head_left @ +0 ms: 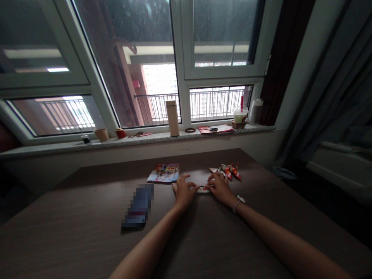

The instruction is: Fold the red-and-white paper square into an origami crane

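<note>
Between my two hands a small piece of folded printed paper (203,189), white with bits of red, lies low over the dark table. My left hand (185,190) pinches its left end with thumb and forefinger, the other fingers bent outward. At the right end, my right hand (220,187) grips it, fingers pressed down close together. Just beyond the right hand sit several pointed folded paper shapes (232,171) in red and white, partly hidden by the fingers. Past the left hand rests a colourful printed packet or booklet (164,173).
A blurred-out dark blue flat object (138,207) lies on the wooden table (87,217) left of my left arm. Along the windowsill stand a paper cup (101,135), a beige flask (172,118), red papers with scissors (215,129), a drink cup (240,115) and a grey bottle (256,111).
</note>
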The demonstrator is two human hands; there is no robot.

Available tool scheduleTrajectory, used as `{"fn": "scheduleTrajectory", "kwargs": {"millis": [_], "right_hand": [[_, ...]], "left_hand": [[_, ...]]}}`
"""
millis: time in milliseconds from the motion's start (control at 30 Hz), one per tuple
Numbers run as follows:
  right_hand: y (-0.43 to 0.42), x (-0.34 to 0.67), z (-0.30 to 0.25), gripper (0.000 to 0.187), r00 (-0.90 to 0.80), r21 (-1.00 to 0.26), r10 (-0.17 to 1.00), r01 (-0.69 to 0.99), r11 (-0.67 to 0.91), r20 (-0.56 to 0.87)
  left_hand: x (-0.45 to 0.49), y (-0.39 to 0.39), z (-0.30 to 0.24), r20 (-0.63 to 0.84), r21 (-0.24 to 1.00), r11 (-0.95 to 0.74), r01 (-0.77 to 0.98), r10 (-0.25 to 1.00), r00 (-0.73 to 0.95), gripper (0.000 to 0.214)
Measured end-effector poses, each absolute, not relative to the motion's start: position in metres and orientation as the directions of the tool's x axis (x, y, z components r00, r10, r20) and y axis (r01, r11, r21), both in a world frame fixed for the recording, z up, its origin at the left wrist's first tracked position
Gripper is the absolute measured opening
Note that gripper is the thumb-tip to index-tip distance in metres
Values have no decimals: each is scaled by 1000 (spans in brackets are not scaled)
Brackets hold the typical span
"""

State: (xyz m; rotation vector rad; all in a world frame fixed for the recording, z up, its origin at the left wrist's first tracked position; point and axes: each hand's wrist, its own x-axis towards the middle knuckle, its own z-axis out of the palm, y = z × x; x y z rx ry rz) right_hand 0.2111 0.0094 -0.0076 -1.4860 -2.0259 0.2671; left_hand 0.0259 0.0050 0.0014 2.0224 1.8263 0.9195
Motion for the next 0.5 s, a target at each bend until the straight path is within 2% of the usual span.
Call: {"fn": "scheduleTrajectory", "kwargs": {"millis": [200,400,500], "right_hand": [[9,215,-9,23,-217,-537,937,773,336,274],[12,218,-9,23,-186,-645,970,724,245,159],[12,217,-6,15,-218,-626,965,735,261,146]], "left_hand": [[24,6,1,286,586,-176,791,958,1,9],[25,6,2,303,596,-199,778,953,11,7],[25,5,1,313,598,-209,774,950,14,8]]}}
